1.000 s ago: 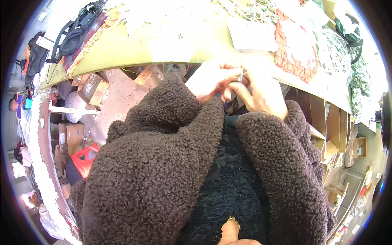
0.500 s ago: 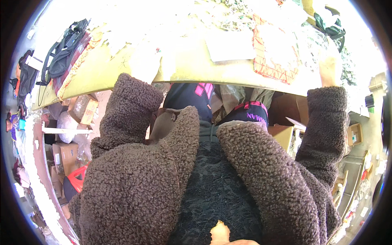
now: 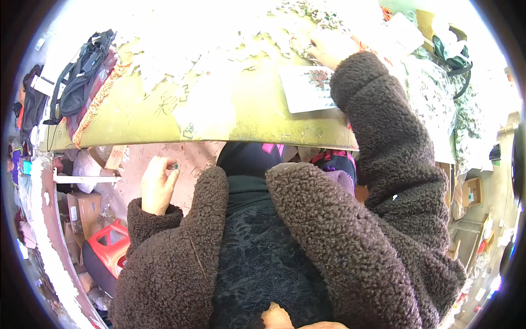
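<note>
My left hand [image 3: 158, 185] is below the table's front edge at the left, thumb and fingertips closed on a small dark-green piece [image 3: 175, 166], too small to name. My right hand [image 3: 331, 46] reaches over the table to the near side of a pile of small greenish pieces [image 3: 315, 13]. Its fingers look spread, though glare washes them out. Just nearer than that hand lies a white sheet [image 3: 298, 96] with several small reddish-brown things or marks on it. More pale scraps [image 3: 241, 52] are scattered across the yellow tabletop [image 3: 252, 118].
A black backpack [image 3: 85, 82] lies on the table's left end. Clear plastic bags of greenish pieces [image 3: 430, 101] fill the right side. A red-and-black container [image 3: 109, 247] and cardboard boxes [image 3: 85, 211] stand low at the left. Strong glare hides the table's far part.
My left hand has drawn back from the tabletop to below its edge. My right hand has swung left from the far right to the pile, its sleeve now covering the orange net patch.
</note>
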### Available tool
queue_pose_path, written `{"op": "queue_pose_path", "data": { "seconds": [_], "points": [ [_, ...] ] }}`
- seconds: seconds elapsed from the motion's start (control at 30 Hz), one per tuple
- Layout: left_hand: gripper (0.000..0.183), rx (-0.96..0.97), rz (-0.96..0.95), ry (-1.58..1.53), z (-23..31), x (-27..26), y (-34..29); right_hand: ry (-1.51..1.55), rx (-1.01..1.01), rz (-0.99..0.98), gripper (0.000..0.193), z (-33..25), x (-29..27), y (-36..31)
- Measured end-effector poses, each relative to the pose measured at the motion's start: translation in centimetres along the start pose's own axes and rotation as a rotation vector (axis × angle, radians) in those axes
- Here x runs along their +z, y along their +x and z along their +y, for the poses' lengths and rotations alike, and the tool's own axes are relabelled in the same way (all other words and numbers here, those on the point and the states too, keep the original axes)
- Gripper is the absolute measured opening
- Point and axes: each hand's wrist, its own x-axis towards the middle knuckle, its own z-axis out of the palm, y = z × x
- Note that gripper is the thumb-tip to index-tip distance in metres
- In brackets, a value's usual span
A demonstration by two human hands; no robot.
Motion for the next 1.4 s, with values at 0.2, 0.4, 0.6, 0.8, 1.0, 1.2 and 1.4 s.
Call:
{"op": "queue_pose_path", "data": {
  "seconds": [0.2, 0.4, 0.6, 0.8, 1.0, 1.2, 1.4],
  "points": [
    [0.026, -0.057, -0.040, 0.027, 0.7, -0.1, 2.4, 0.943, -0.013, 0.240, 0.035, 6.9, 1.1, 0.3],
    [0.014, 0.126, -0.121, -0.260, 6.4, -0.5, 5.5, 0.707, 0.040, 0.302, 0.033, 8.4, -0.7, -3.4],
    [0.018, 0.136, -0.157, -0.322, 8.5, 0.0, 6.9, 0.685, 0.177, 0.345, 0.035, 9.4, 0.2, -4.0],
    [0.018, 0.316, -0.100, -0.199, 9.0, -0.6, 8.4, 0.720, 0.249, 1.012, 0.034, 11.1, 1.9, -0.6],
    [0.019, 0.306, -0.123, -0.195, 11.2, 0.0, 10.3, 0.219, 0.249, 0.310, 0.034, 8.7, 0.8, -3.0],
    [0.016, 0.468, -0.126, -0.091, 13.6, 2.3, 12.7, 0.163, 0.313, -0.054, 0.041, 4.3, 0.1, -6.9],
    [0.013, 0.436, -0.132, -0.086, 13.7, 3.3, 13.2, 1.214, 0.312, 0.331, 0.019, 7.9, 2.0, -5.1]
  ]
}}
